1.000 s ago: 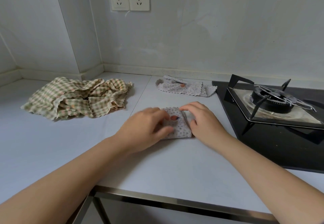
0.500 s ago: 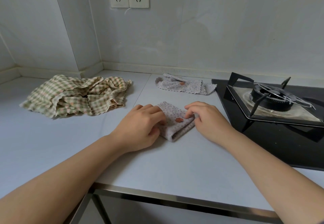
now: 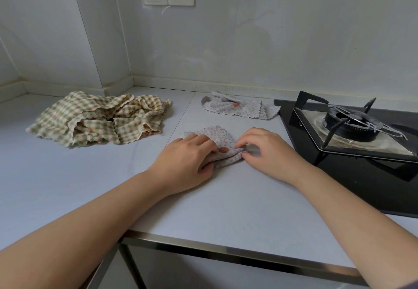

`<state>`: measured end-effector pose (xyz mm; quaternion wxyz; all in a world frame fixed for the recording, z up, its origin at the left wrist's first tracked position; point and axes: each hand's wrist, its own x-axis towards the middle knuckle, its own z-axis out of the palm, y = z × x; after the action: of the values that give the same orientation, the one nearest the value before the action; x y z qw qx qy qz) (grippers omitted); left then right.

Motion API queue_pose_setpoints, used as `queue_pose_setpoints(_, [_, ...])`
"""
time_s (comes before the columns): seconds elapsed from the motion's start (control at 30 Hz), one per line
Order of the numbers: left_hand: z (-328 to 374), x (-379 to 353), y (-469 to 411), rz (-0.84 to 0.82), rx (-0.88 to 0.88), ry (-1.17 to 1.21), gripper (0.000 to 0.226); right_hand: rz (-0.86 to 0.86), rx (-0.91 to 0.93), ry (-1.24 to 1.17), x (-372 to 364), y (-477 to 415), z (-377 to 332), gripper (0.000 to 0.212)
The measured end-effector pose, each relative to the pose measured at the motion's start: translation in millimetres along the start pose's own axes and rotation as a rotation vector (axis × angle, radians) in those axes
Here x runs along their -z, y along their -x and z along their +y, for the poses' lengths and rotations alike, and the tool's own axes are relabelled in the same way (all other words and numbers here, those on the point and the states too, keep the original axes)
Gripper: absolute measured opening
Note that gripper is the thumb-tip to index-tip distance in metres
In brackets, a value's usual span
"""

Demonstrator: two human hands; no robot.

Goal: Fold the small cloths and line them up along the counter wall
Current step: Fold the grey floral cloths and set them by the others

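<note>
Soft, even, rather dim light is spread over the scene. Faint shadows are cast under the checked cloth (image 3: 99,119) at centre left. A dull sheen is seen on the black hob (image 3: 362,186) at right. Lines are bowed near the frame edges.

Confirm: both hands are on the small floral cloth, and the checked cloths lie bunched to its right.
Wrong side. In the head view the checked cloths lie bunched to the left of the small floral cloth; the stove is on its right. Left hand and right hand are both on it.
</note>
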<state>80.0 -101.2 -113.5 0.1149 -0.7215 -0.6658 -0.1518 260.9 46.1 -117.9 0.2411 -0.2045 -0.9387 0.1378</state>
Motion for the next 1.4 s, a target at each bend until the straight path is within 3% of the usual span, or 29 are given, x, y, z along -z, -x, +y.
queue_pose_setpoints(0.57, [-8,-6,4,0.035,0.010,0.042,0.058,0.162,0.133,0.071,-1,0,-13,0.008])
queue_pose_setpoints(0.67, [-10,-5,4,0.029,-0.011,0.029,0.061,0.082,0.197,0.123,1,1,-16,0.007])
queue_pose_setpoints(0.77, [-15,-4,4,-0.187,0.037,0.039,0.078,-0.104,0.173,0.193,1,2,-17,0.010])
queue_pose_setpoints(0.87, [-21,0,5,-0.470,0.046,0.003,0.071,-0.088,0.149,0.141,3,3,-16,0.010])
queue_pose_setpoints(0.93, [-23,2,8,-0.481,0.026,-0.019,0.068,-0.067,0.120,0.053,2,4,-19,0.008])
queue_pose_setpoints(1.03, [-20,-1,6,-0.461,-0.005,-0.034,0.078,-0.233,0.053,0.015,-1,6,-24,0.050])
queue_pose_setpoints(1.1, [-17,-3,4,-0.527,0.011,-0.007,0.078,-0.318,0.014,0.046,-3,5,-26,0.058])
queue_pose_setpoints(1.17, [-18,-4,3,-0.487,0.008,-0.022,0.079,-0.275,-0.009,0.040,-6,4,-24,0.055])
queue_pose_setpoints(1.23, [-20,-8,3,-0.268,-0.043,-0.046,0.081,-0.195,-0.014,0.046,-7,2,-23,0.049])
queue_pose_setpoints(1.3, [-18,-10,1,-0.070,-0.107,-0.063,0.062,-0.132,-0.006,0.065,-8,1,-23,0.043])
queue_pose_setpoints(1.4, [-13,-9,-1,0.039,-0.148,-0.068,0.043,-0.093,0.050,0.051,-8,2,-24,0.045])
